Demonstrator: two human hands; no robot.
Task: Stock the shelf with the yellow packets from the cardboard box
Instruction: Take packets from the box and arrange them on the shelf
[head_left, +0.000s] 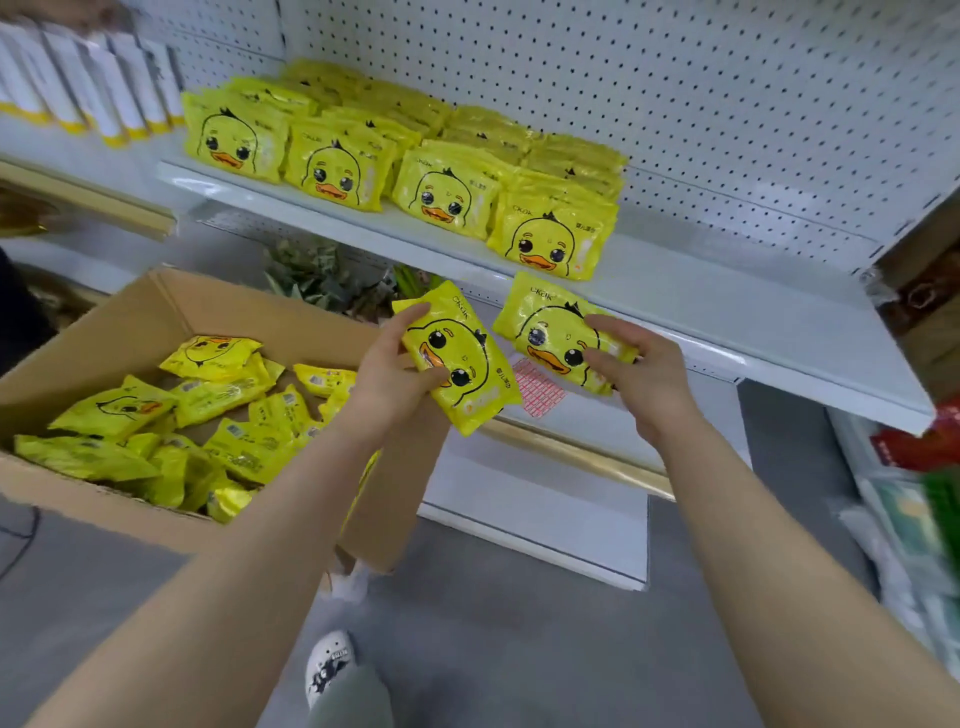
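My left hand (387, 366) grips a yellow duck-face packet (465, 364), tilted, just below the shelf's front edge. My right hand (641, 374) holds a second yellow packet (550, 332) beside it, face up. The white shelf (727, 312) carries several rows of the same yellow packets (405, 156), standing face out, filling its left and middle part. The open cardboard box (145, 312) sits at lower left with several loose yellow packets (208, 410) inside.
White pegboard (675, 104) backs the shelf. White boxes with yellow bands (88, 88) stand on the neighbouring shelf at the left. A lower white shelf (545, 493) with a gold strip lies under my hands. Coloured goods (924, 467) crowd the right edge. My shoe (330, 665) is on the grey floor.
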